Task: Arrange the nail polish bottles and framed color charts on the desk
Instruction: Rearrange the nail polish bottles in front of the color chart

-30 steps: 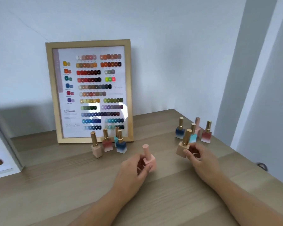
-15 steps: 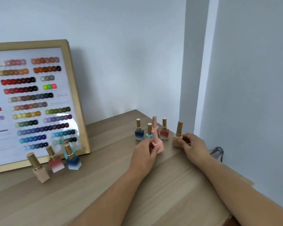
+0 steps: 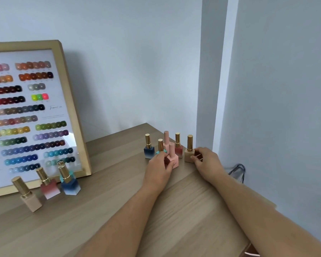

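The left hand (image 3: 158, 168) grips the pink bottle (image 3: 172, 159), with its fingers curled round the square base. That bottle stands upright on the desk (image 3: 183, 210) at the hand's one o'clock. The right hand (image 3: 206, 162) pinches the tan bottle (image 3: 189, 154), which has a gold cap and stands upright at that hand's nine o'clock, with thumb and fingertips on its right side. The two held bottles stand near each other without touching, at the desk's far right corner. Four more bottles crowd round the pink bottle: a second pink bottle (image 3: 166, 140) at twelve o'clock, a red bottle (image 3: 178, 151) at one o'clock, a teal bottle (image 3: 160, 145) at eleven o'clock, its base partly hidden by the left hand's fingers, and a navy bottle (image 3: 149, 152) at ten o'clock. Well apart, towards the desk's nine o'clock, the framed colour chart (image 3: 35, 115) leans back against the wall. Just in front of its lower edge stand a beige bottle (image 3: 29, 198), a rose bottle (image 3: 49, 188) and a blue bottle (image 3: 70, 186). A dark cable (image 3: 237, 171) shows beyond the desk's edge at the right hand's three o'clock.
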Tool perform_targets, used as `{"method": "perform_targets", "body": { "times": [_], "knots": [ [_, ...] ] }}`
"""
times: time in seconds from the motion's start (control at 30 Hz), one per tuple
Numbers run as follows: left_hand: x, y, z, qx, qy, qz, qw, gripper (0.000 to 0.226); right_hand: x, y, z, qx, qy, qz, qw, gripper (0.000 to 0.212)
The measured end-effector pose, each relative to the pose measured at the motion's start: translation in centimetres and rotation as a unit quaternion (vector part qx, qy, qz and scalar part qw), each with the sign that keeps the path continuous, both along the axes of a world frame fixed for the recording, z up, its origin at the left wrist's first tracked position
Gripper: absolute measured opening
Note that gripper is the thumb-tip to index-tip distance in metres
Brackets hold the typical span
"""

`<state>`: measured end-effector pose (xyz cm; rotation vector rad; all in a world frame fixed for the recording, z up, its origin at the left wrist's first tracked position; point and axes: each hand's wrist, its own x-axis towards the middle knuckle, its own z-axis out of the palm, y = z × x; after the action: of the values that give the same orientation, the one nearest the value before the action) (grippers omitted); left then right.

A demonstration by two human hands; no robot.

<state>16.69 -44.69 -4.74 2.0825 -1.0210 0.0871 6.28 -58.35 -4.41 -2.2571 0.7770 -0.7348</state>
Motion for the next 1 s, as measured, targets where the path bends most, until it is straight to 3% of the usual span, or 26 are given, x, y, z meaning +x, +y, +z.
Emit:
{"method": "perform_targets", "body": {
  "times": [0.17, 0.4, 0.67, 0.87, 1.0],
  "knots": [
    [-0.7, 1.8, 0.3, -0.012, 0.049, 0.008, 0.999, 0.032, -0.8, 0.5, -0.3, 0.025, -0.033, -0.038, 0.998, 0.045],
    [-0.7, 7.7, 0.0, -0.038, 0.075, 0.018, 0.996, 0.025, -2.3, 2.8, -0.2, 0.031, -0.115, -0.089, 0.989, 0.017],
    [-0.3, 18.4, 0.4, -0.073, 0.052, 0.070, 0.994, 0.019, 1.2, 13.1, 0.0, -0.016, -0.082, 0.142, 0.986, 0.029],
    [-0.2, 27.0, 0.1, -0.068, 0.052, 0.117, 0.989, 0.018, 6.5, 19.7, -0.2, -0.010, -0.092, 0.224, 0.970, 0.026],
    [2.3, 31.4, 0.0, -0.107, 0.062, 0.217, 0.968, 0.018, 10.2, 23.3, -0.7, -0.003, -0.078, 0.263, 0.962, 0.033]
  ]
}}
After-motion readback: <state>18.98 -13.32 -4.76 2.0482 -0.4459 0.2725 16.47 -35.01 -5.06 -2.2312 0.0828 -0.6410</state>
